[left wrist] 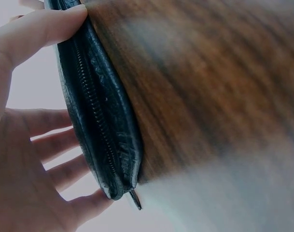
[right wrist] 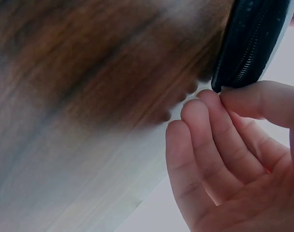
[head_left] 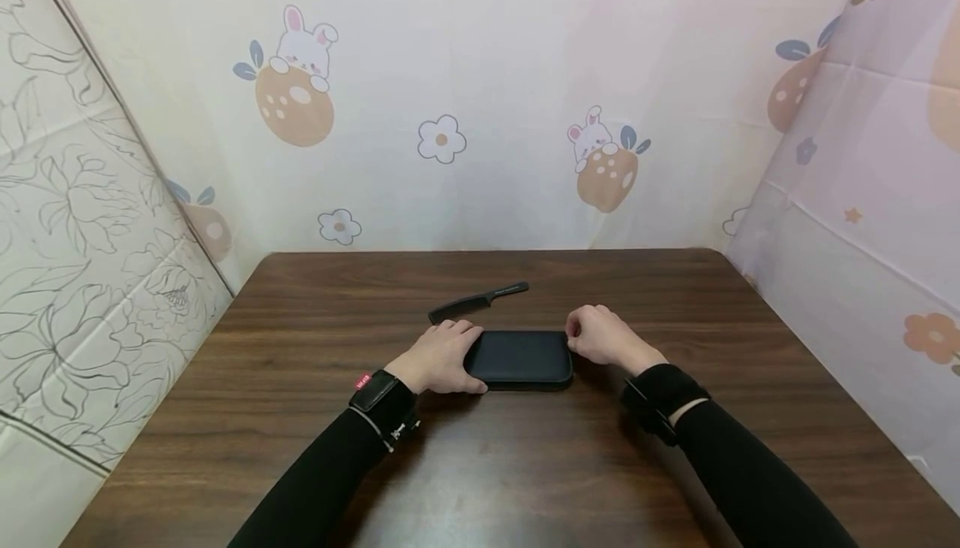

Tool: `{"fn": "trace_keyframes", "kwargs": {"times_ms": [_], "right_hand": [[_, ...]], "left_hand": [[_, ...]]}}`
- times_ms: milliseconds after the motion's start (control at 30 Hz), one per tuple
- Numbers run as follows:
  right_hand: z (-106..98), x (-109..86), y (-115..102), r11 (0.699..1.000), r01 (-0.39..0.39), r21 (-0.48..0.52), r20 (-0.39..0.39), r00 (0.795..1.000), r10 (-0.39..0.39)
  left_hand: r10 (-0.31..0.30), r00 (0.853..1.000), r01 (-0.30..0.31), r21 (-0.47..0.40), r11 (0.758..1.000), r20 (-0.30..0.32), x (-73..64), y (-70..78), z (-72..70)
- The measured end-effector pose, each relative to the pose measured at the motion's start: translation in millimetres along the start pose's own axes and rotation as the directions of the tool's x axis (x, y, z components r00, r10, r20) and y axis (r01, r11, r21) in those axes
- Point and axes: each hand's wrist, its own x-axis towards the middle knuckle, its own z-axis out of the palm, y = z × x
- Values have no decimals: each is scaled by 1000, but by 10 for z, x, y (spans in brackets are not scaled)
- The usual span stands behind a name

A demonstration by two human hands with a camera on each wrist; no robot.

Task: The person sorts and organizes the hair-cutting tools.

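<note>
A flat black zip wallet (head_left: 519, 359) lies on the wooden table in the head view. My left hand (head_left: 444, 358) holds its left end, thumb at the near edge and fingers spread along the far side. In the left wrist view the wallet's closed zipper (left wrist: 96, 116) runs along that end, and a small dark tab (left wrist: 135, 199) sticks out at the corner. At the far right corner, my right hand (head_left: 602, 336) pinches with thumb and forefinger; whether a zipper pull is between them is hidden. Teeth of the zipper (right wrist: 248, 60) also show in the right wrist view.
A black comb (head_left: 478, 301) lies behind the wallet, its handle pointing right. Brown wood-grain table (head_left: 315, 315) extends around both hands. A printed curtain (head_left: 510, 190) hangs at the table's back edge, and patterned sheets (head_left: 82, 198) stand at the sides.
</note>
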Motion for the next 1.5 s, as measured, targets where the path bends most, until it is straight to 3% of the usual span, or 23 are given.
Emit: {"fn": "trace_keyframes", "kwargs": {"times_ms": [633, 1500], "right_hand": [[-5, -80, 58, 998, 26, -60, 13, 1000, -25], [35, -171, -46, 992, 38, -118, 32, 999, -34]], "left_hand": [[-15, 1000, 15, -18, 1000, -2, 13, -19, -11], [-30, 1000, 30, -10, 999, 2, -14, 12, -31]]}}
